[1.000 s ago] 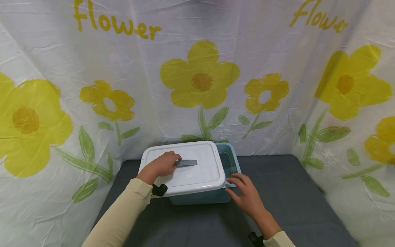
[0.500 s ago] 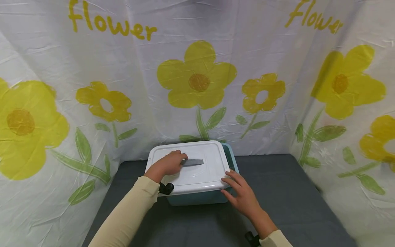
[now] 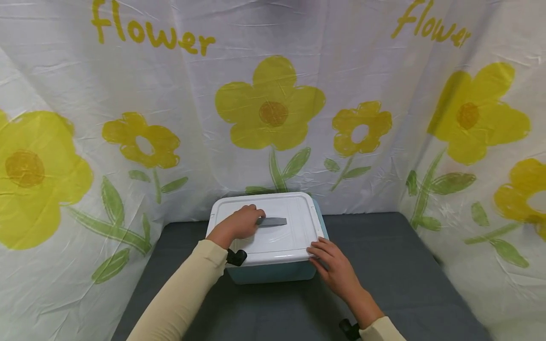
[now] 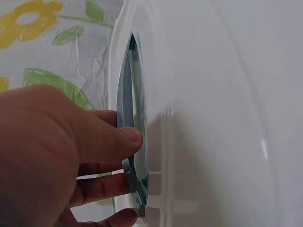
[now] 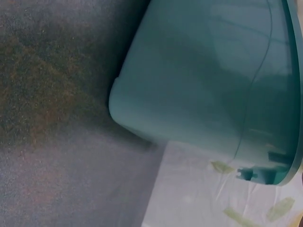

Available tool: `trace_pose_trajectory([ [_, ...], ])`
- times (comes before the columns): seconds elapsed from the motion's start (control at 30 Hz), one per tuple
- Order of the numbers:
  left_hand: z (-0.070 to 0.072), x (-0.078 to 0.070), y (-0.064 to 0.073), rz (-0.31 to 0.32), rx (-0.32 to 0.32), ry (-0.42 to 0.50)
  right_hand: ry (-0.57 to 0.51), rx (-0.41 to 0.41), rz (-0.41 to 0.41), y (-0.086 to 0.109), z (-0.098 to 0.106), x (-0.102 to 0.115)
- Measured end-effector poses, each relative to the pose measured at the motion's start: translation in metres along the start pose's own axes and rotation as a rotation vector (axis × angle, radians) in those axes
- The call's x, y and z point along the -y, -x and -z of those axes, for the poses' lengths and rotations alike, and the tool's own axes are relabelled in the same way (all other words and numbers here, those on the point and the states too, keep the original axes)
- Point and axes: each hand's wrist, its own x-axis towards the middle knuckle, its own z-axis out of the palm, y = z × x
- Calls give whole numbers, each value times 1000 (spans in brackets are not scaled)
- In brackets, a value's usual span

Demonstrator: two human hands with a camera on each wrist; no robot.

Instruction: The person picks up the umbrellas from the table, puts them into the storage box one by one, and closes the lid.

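Note:
A white lid (image 3: 286, 244) lies over most of a blue-green plastic storage box (image 3: 273, 273), with a strip of the box's rim showing along the right side. My left hand (image 3: 244, 221) grips the grey handle (image 3: 274, 221) in the middle of the lid. In the left wrist view, the thumb and fingers of the left hand (image 4: 102, 146) wrap the raised handle (image 4: 125, 104). At the front right corner, my right hand (image 3: 337, 267) holds the lid's edge, fingers on top and thumb lower at the rim. The right wrist view shows the box's side wall (image 5: 194, 80), without that hand.
The box stands on a dark grey tabletop (image 3: 384, 265), close to the back. A white curtain (image 3: 204, 156) printed with yellow flowers hangs behind and along both sides.
The lid has slid to the right with my left hand on its handle, covering the box opening that showed before. My right hand's fingers have come onto the lid's corner.

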Motion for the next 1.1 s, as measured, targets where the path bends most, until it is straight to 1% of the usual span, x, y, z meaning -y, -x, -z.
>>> trace_pose_trajectory([
  [0.17,-4,-4,-7,13,10,-7,19,-2,-13,2,3,-5],
  [0.4,-13,-9,-20,47,-5,-17,30,6,-39,4,5,-11],
  [0.5,-16,-11,-24,54,0,-22,29,14,-52,6,6,-14],
  [0.6,-18,-13,-25,65,15,-23,23,27,-53,8,6,-15],
  [0.8,-20,-13,-21,63,-3,-3,12,13,-54,9,5,-15],
  [0.93,-19,-13,-20,65,-10,12,15,27,-76,9,5,-15],
  [1.1,-21,-12,-19,62,-15,15,22,45,-80,9,5,-15],
])
